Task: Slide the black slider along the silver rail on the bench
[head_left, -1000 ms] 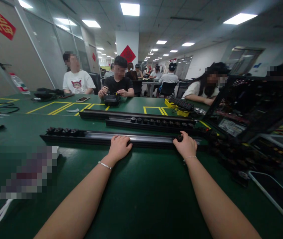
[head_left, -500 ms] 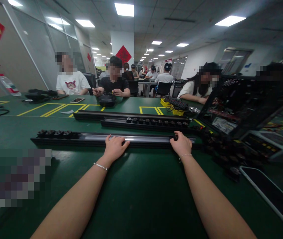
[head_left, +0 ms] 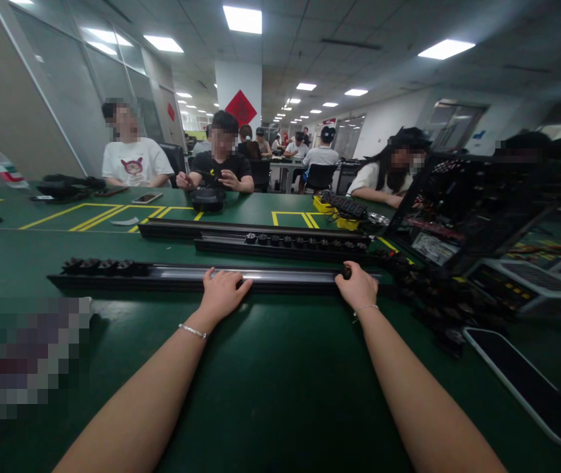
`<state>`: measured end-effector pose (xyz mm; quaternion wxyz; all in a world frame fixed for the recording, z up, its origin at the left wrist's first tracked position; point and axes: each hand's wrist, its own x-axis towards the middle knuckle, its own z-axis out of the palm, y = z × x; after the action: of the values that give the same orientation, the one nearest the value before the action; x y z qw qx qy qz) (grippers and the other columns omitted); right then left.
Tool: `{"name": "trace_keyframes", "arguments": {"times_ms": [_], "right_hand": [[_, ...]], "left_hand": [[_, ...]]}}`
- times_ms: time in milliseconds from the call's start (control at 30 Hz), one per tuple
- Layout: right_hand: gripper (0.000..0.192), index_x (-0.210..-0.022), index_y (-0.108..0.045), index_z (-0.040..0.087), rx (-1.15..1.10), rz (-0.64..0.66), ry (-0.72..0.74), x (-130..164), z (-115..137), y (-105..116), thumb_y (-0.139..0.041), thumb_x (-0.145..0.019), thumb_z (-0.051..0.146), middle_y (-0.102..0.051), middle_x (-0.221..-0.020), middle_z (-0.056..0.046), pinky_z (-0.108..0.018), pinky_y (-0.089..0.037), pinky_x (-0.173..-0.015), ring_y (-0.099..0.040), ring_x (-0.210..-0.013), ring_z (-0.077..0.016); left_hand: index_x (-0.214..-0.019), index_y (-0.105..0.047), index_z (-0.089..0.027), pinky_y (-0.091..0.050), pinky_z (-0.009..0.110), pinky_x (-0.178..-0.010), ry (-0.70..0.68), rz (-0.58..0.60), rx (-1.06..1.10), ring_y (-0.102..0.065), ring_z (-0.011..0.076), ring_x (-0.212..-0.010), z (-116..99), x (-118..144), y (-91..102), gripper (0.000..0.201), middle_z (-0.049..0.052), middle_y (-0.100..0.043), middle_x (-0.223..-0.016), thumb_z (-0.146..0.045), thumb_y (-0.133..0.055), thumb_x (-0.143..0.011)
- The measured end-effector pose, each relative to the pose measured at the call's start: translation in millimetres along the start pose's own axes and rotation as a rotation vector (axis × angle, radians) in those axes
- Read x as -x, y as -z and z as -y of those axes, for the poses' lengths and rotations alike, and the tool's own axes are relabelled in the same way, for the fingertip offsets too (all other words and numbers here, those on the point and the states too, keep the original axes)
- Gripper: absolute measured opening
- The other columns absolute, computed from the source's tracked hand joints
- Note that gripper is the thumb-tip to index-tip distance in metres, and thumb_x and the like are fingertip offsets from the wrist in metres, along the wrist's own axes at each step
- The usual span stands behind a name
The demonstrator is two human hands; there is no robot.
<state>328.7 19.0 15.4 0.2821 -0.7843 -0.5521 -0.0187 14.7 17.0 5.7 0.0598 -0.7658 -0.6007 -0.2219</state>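
A long black rail with a shiny inner channel lies across the green table in front of me. Several round black socket-like modules sit in its left part. My left hand grips the rail near its middle, fingers over the far side and thumb along the top. Toward the right end, my right hand is closed on a small black module at the channel. The fingers partly hide that piece, so whether it is seated cannot be told.
Behind lie a second rail holding a row of modules and another black rail. Loose black modules are piled at right, near a phone and an open computer case. Co-workers sit across the table.
The view has shifted slightly, so most things appear a little further left. Both hands keep their places on the rail, the right one still at the small black module.
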Motion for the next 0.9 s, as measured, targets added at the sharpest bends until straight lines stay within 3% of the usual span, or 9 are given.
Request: {"name": "trace_keyframes", "arguments": {"times_ms": [133, 333, 567, 767, 900], "right_hand": [[0.045, -0.119, -0.052, 0.021, -0.016, 0.021, 0.0, -0.4, -3.2, 0.7, -0.045, -0.076, 0.033, -0.062, -0.111, -0.008, -0.041, -0.032, -0.094, -0.052, -0.107, -0.0247], [0.045, -0.119, -0.05, 0.021, 0.011, -0.077, 0.002, 2.4, -5.2, -3.9, -0.046, -0.075, 0.033, -0.059, -0.116, -0.008, -0.045, -0.021, -0.104, -0.045, -0.116, -0.0237], [0.044, -0.118, -0.05, 0.022, -0.026, -0.029, -0.009, 0.3, -8.2, 0.1, -0.044, -0.076, 0.031, -0.06, -0.113, -0.007, -0.043, -0.024, -0.101, -0.049, -0.11, -0.0227], [0.043, -0.117, -0.051, 0.024, -0.02, 0.001, -0.047, -2.3, -11.2, 0.1, -0.045, -0.076, 0.033, -0.058, -0.117, -0.006, -0.055, -0.008, -0.105, -0.047, -0.113, -0.0246], [0.041, -0.116, -0.053, 0.024, -0.025, 0.004, -0.061, -5.1, -13.6, -0.1, -0.045, -0.076, 0.03, -0.061, -0.112, -0.005, -0.051, -0.014, -0.105, -0.048, -0.111, -0.0235]], "left_hand": [[-0.072, -0.06, -0.023, -0.022, 0.05, -0.1, -0.006, -0.001, -0.004, -0.059, 0.0227, -0.091, 0.2, -0.2, 0.2, 0.043, 0.004, -0.069, -0.085, -0.053, -0.032, -0.086], [-0.071, -0.059, -0.023, -0.021, 0.05, -0.101, -0.008, 0.014, 0.005, -0.058, 0.0221, -0.091, 1.3, -0.2, -0.5, 0.042, 0.003, -0.069, -0.086, -0.053, -0.033, -0.086], [-0.073, -0.06, -0.023, -0.022, 0.049, -0.1, -0.008, 0.019, 0.004, -0.058, 0.0219, -0.091, 0.6, 0.2, 1.6, 0.042, 0.004, -0.069, -0.086, -0.053, -0.033, -0.086], [-0.074, -0.06, -0.023, -0.023, 0.048, -0.1, -0.009, 0.019, -0.004, -0.058, 0.0221, -0.09, -0.2, 0.2, 2.6, 0.041, 0.004, -0.07, -0.087, -0.052, -0.034, -0.086], [-0.074, -0.06, -0.024, -0.024, 0.048, -0.1, -0.007, 0.027, -0.015, -0.059, 0.0225, -0.092, 0.0, 0.0, 2.2, 0.04, 0.004, -0.07, -0.088, -0.052, -0.034, -0.085]]}}
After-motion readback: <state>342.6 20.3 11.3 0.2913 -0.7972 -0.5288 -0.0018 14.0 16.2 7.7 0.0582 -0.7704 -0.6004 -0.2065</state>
